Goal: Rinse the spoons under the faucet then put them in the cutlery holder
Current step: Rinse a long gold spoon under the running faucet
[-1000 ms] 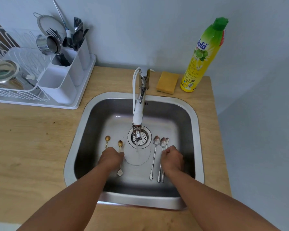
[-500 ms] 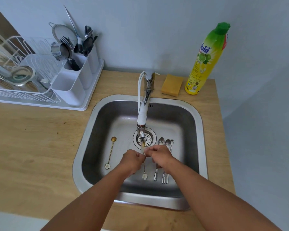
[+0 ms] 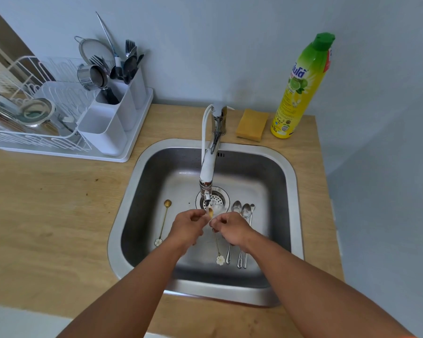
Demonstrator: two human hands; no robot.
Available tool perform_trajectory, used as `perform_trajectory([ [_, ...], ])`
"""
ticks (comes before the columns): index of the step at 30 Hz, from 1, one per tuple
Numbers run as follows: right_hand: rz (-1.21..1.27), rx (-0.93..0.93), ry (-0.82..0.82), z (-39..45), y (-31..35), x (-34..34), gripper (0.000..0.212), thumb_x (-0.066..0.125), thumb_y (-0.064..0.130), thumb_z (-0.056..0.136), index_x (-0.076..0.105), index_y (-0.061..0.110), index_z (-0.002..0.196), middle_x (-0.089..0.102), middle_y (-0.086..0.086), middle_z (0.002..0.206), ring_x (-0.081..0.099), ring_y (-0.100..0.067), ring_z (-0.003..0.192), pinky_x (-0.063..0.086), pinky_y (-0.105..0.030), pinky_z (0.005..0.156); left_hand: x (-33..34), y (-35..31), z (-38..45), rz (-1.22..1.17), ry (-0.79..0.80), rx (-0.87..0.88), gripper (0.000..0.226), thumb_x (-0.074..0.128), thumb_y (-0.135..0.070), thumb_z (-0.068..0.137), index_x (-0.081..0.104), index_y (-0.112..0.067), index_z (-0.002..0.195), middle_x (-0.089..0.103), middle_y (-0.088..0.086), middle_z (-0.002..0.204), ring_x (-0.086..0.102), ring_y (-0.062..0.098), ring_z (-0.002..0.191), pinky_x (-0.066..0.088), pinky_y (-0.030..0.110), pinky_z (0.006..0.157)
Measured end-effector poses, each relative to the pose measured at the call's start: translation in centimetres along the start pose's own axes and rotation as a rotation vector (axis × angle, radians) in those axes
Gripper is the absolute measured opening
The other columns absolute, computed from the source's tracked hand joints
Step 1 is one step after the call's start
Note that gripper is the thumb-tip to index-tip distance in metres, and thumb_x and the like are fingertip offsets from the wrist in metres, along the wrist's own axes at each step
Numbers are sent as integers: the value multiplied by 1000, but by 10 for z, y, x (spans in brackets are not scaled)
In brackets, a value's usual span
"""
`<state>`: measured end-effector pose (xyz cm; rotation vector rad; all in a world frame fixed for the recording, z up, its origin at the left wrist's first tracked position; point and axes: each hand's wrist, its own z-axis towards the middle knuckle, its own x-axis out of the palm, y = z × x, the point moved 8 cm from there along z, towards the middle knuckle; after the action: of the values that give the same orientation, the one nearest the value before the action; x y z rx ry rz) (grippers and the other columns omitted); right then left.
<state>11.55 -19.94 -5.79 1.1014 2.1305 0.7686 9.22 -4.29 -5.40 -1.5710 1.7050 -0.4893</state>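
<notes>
**Head view: gold spoon held under the faucet by both hands**

Head camera looks down into a steel sink (image 3: 288, 181) set in a wooden counter (image 3: 47, 215). Both hands meet over the drain. The left hand (image 3: 187, 228) and the right hand (image 3: 231, 230) each pinch the thin stem of a gold spoon (image 3: 211, 212) just below its bowl, fingertips curled in on it from either side. The bowl of that spoon sits directly under the nozzle of the faucet (image 3: 208, 172), just beyond the fingertips; its stem runs back toward the person between the two wrists and ends in a white flower charm hanging above the sink floor.

Just left of the left hand, a second gold spoon (image 3: 165, 220) with the same flower end lies flat on the sink floor, apart from the hand. Just right of the right hand, three silver spoons (image 3: 245, 212) lie side by side on the sink floor, bowls beyond the knuckles and handles passing under the right wrist.

Well beyond and to the left of the left hand, a white cutlery holder (image 3: 112, 113) stands on the counter at the end of a white dish rack (image 3: 34, 132); its far compartments hold dark utensils and forks, and the nearest one looks empty. Beyond the right hand, behind the sink rim, lie a yellow sponge (image 3: 252, 124) and a green-capped bottle of dish soap (image 3: 300, 93)
</notes>
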Motion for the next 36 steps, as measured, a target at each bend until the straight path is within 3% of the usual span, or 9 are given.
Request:
perform_trajectory([
  [3,-40,-36,21,-2,3,2,22,66,32,100,77,19,87,76,-1,95,66,-12,82,50,-24,69,3,-3,1,-62,-23,20,15,82,-26,89,78,-22,103,78,-3,86,61,2,57,44,15,45],
  [6,-54,-52,9,-4,4,1,25,65,30,100,78,10,91,78,-8,98,72,-21,97,53,-26,76,4,-3,1,-122,-67,37,13,87,-26,84,82,-21,95,80,-4,82,68,2,68,50,17,61],
  [9,-81,-64,-22,-3,3,0,23,65,27,99,77,10,90,77,-9,95,70,-18,84,54,-30,78,4,-1,2,-161,-124,28,15,85,-37,84,83,-23,91,81,-9,82,72,10,81,56,26,72],
  [14,-89,-59,-55,-1,0,-5,24,64,25,98,74,22,76,70,13,76,62,-4,71,47,-20,65,7,-1,3,-135,-129,36,16,72,-38,96,80,-28,87,79,-13,77,65,4,74,49,23,65],
  [17,-105,-69,-58,-2,1,-6,23,63,26,99,74,25,79,71,15,79,64,-2,74,47,-18,65,12,-1,4,-142,-89,60,13,69,-24,100,81,-21,103,79,-6,91,65,9,81,48,20,69],
  [21,-164,-91,-76,-4,1,-9,25,61,31,99,72,18,80,68,8,74,61,-11,70,53,-33,74,15,-1,3,-202,-86,41,13,78,-17,92,81,-15,105,80,-2,97,67,7,81,50,19,72],
  [26,-255,-135,-119,-12,6,-11,27,59,37,100,68,20,81,65,7,71,58,-13,66,54,-39,70,16,-1,2,-282,-108,-8,21,88,-39,80,84,-20,88,78,-14,73,65,-3,65,49,18,65],
  [30,-373,-156,-225,-19,10,-19,22,54,42,102,67,28,90,69,9,82,64,-15,77,52,-34,69,15,-4,-1,-275,-131,-24,27,78,-52,87,83,-27,81,75,-14,67,58,7,68,46,24,64],
  [36,-512,-335,-268,-21,20,-27,18,51,39,103,64,30,94,64,14,91,59,-12,82,47,-33,69,21,1,-1,-463,148,-103,23,70,-31,98,81,-12,105,78,-1,93,46,6,59,35,22,49],
])
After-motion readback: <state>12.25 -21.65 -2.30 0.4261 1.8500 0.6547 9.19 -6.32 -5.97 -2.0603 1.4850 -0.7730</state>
